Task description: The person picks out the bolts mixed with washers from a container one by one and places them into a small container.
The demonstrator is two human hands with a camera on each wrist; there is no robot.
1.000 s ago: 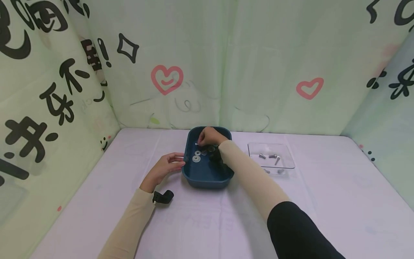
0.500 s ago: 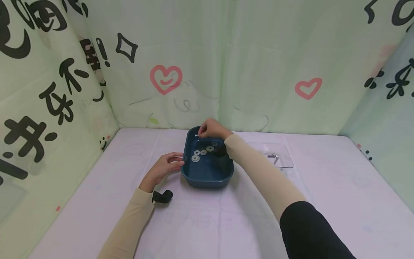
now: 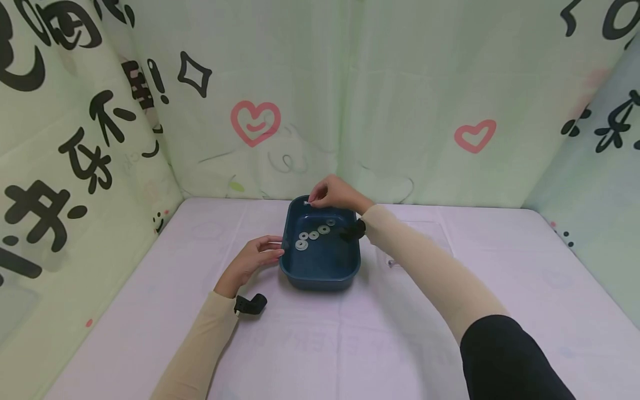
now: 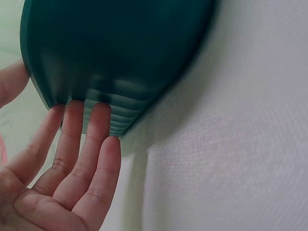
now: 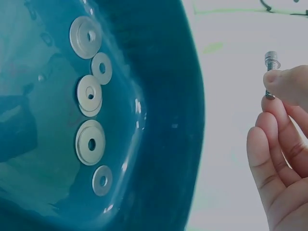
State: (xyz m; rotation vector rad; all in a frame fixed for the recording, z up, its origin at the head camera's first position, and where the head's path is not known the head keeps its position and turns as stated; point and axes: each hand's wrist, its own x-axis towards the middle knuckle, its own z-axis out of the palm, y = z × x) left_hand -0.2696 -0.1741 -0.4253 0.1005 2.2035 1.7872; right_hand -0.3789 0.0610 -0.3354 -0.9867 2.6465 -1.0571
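Observation:
A dark blue plastic bin (image 3: 320,269) stands on the table with several flat metal washers (image 3: 313,235) on its floor. In the right wrist view these washers (image 5: 90,142) lie in a row, some stacked. My right hand (image 3: 337,193) is over the bin's far rim. Its thumb and fingertips pinch a metal bolt (image 5: 271,62), head up, with what looks like a washer (image 5: 274,64) under the head. My left hand (image 3: 252,262) rests against the bin's left side. In the left wrist view its fingertips (image 4: 100,113) touch the outer wall, fingers nearly straight, thumb at the rim.
A clear plastic tray (image 3: 434,225) lies right of the bin, mostly hidden under my right forearm. One small metal piece (image 3: 391,263) shows near its front. A pale printed curtain (image 3: 410,111) hangs directly behind the table's far edge.
My right hand has risen from inside the bin up and back to its far rim, carrying the bolt. More washers now show. The right forearm has swung over the clear tray; the left hand stays put.

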